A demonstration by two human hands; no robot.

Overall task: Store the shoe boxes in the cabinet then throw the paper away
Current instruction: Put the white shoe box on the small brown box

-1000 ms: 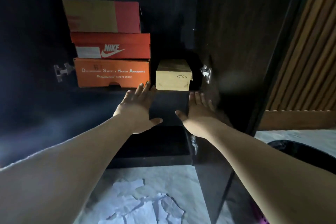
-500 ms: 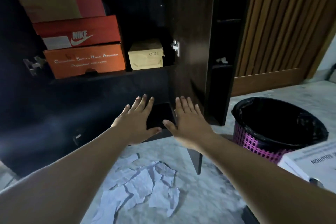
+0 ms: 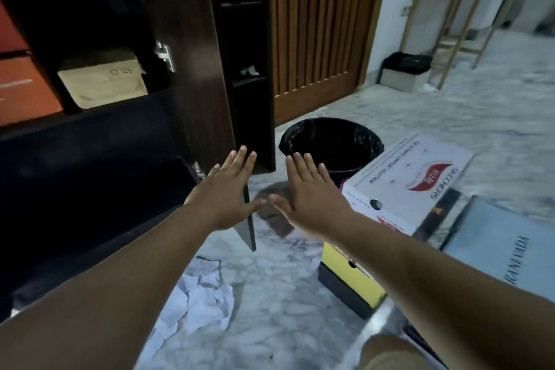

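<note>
Both hands, left hand (image 3: 226, 194) and right hand (image 3: 310, 198), hover spread and empty. Storing seems unfinished: a white shoe box (image 3: 405, 183) waits right of them, needing a two-handed lift toward the cabinet (image 3: 192, 48); crumpled paper (image 3: 198, 300) lies nearer.

both hands, left hand (image 3: 223, 191) and right hand (image 3: 309, 195), hover flat and empty over bare floor (image 3: 270, 294). the open cabinet door (image 3: 207, 69) stands just beyond the left hand. right of the gap, the white shoe box (image 3: 414, 177) crowds the bin (image 3: 330, 144) (its mouth unobstructed). crumpled paper (image 3: 195, 300) lies below the left forearm, nothing on top.
</note>
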